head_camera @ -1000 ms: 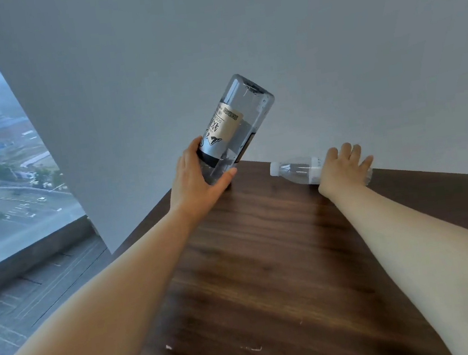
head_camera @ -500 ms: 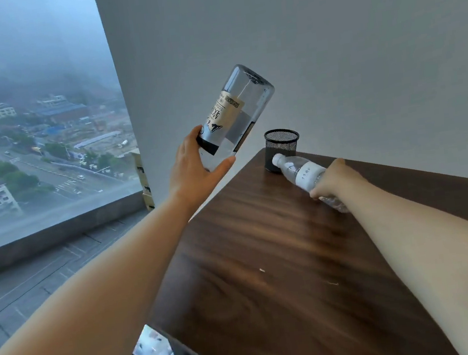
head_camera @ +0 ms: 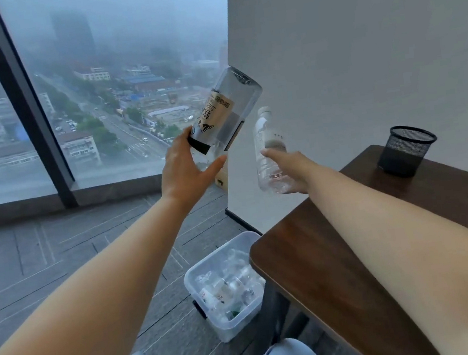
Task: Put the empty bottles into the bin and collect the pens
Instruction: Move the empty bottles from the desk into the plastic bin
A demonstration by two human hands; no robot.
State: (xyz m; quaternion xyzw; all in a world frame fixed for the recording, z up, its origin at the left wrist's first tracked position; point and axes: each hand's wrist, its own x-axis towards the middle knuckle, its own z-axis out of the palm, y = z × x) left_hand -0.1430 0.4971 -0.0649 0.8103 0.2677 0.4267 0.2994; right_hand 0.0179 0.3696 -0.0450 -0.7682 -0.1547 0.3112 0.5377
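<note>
your left hand (head_camera: pixel 186 165) grips the neck end of the big tilted bottle (head_camera: pixel 226 109); its beige-and-black label is too blurred to read. your right hand (head_camera: pixel 288 170) holds the small clear bottle (head_camera: pixel 266 146) upright, its white label unreadable. the hands are apart, both in the air above the floor. one clear bin (head_camera: pixel 237 326) below holds several bottles, beside the table (head_camera: pixel 341 267), which carries one black mesh cup (head_camera: pixel 406 150).
</note>
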